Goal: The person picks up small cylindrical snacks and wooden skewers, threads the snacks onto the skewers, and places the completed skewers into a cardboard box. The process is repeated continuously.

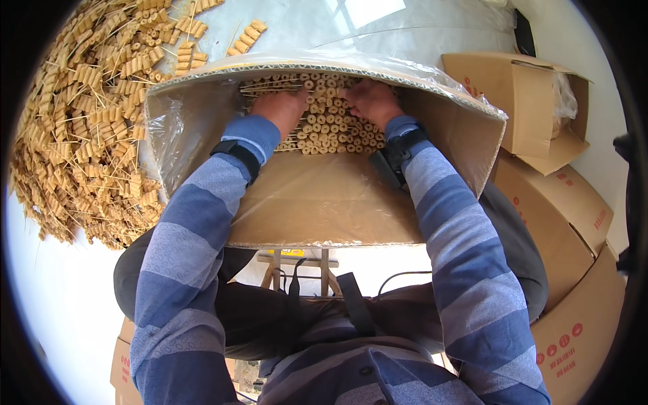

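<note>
Packing workshop by its look, large heap of tan ridged skewered pieces [88, 135], open brown cardboard carton [459, 128] lined with clear plastic film [169, 125], red-printed brown cardboard boxes [567, 324] stacked beside a white wall [567, 37]

Well below and to the right of the right hand [373, 102], the lowest brown cardboard carton [584, 317] bears a row of red round symbols [565, 341] above red characters [565, 360]. Nearer that hand, the middle carton [555, 210] and the open-flapped carton [495, 110] carry smaller red marks, as does a carton far below the left hand [280, 109]; none is clearly readable.
</note>
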The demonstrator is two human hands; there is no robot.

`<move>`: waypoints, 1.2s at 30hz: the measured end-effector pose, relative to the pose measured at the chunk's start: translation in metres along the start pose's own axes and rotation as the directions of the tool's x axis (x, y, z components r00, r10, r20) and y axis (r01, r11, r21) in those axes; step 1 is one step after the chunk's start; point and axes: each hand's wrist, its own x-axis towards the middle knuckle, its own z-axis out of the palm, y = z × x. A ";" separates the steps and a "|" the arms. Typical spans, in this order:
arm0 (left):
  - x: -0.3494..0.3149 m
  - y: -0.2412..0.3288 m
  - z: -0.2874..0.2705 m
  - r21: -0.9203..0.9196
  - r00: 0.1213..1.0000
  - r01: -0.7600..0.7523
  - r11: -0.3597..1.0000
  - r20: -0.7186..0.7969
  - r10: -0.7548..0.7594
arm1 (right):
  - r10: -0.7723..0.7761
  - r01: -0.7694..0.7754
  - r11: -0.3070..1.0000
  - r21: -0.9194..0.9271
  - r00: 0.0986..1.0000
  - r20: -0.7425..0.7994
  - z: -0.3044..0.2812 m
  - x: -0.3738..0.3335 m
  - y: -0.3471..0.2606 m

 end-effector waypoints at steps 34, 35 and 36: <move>0.013 -0.005 0.030 -0.123 0.994 -0.009 0.992 -0.111 -0.005 | -0.049 0.094 0.935 -0.343 0.989 0.137 0.012 -0.005 -0.004; 0.011 -0.002 0.025 -0.129 0.996 -0.002 0.992 -0.094 -0.010 | -0.047 0.099 0.960 -0.264 0.980 0.196 0.004 -0.007 -0.003; 0.009 0.001 0.018 -0.138 0.996 -0.002 0.990 -0.085 -0.010 | -0.051 0.102 0.977 -0.187 0.965 0.257 -0.002 -0.009 -0.003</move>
